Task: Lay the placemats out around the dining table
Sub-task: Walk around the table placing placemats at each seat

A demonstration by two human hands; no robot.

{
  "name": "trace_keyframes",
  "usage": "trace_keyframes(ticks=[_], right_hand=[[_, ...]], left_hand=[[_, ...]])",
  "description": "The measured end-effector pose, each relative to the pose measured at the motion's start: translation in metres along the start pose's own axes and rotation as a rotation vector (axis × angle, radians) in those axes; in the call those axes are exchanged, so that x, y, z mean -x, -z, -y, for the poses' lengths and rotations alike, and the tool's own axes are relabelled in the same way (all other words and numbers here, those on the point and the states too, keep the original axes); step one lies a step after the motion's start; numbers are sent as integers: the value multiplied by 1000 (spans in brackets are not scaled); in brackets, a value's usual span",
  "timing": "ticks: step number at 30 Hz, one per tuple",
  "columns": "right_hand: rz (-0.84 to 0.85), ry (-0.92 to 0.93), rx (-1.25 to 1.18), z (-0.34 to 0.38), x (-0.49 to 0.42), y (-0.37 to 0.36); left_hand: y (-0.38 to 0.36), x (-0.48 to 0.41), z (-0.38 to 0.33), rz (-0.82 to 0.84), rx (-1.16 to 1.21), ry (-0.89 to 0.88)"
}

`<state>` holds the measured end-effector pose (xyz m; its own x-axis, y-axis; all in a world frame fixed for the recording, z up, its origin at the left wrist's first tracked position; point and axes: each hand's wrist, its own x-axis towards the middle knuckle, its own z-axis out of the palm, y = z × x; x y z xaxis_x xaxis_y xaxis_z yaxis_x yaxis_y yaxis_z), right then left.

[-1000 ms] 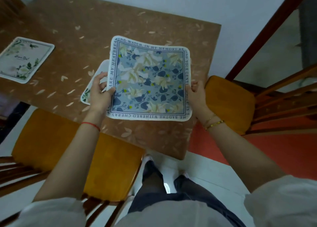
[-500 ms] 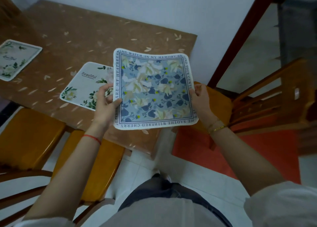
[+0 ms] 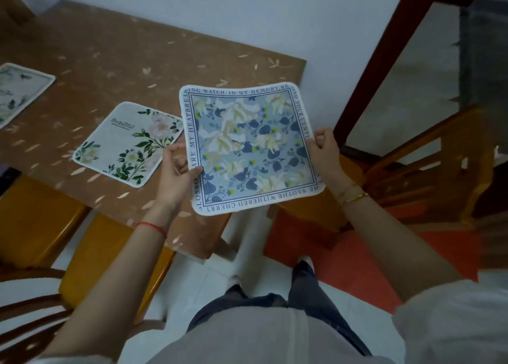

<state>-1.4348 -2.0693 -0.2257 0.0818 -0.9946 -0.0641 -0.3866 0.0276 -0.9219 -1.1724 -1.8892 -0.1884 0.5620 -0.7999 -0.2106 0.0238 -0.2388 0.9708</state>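
Table (image 3: 115, 47) shifted left, perhaps tiled floor (image 3: 214, 275)

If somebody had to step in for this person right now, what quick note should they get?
Left hand and right hand each have a grip on one side of the blue floral placemat, held in the air over the table's near corner.
Done: the white "Beautiful" placemat lies flat on the table; another white placemat lies at the far left edge.
Left: lay the blue one down, probably at the end by the right-hand chair.
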Motion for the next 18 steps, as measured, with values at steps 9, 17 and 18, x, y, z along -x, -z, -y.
trace_keyframes(ticks=[9,17,18], right_hand=[[238,78,116,3,-99,33],[386,148,174,9,-158,3],[402,155,178,10,-165,-5]], left_hand=[[-88,2,14,-257,79,19],[-117,-29,22,-402,150,59],[-117,-35,23,-414,151,66]])
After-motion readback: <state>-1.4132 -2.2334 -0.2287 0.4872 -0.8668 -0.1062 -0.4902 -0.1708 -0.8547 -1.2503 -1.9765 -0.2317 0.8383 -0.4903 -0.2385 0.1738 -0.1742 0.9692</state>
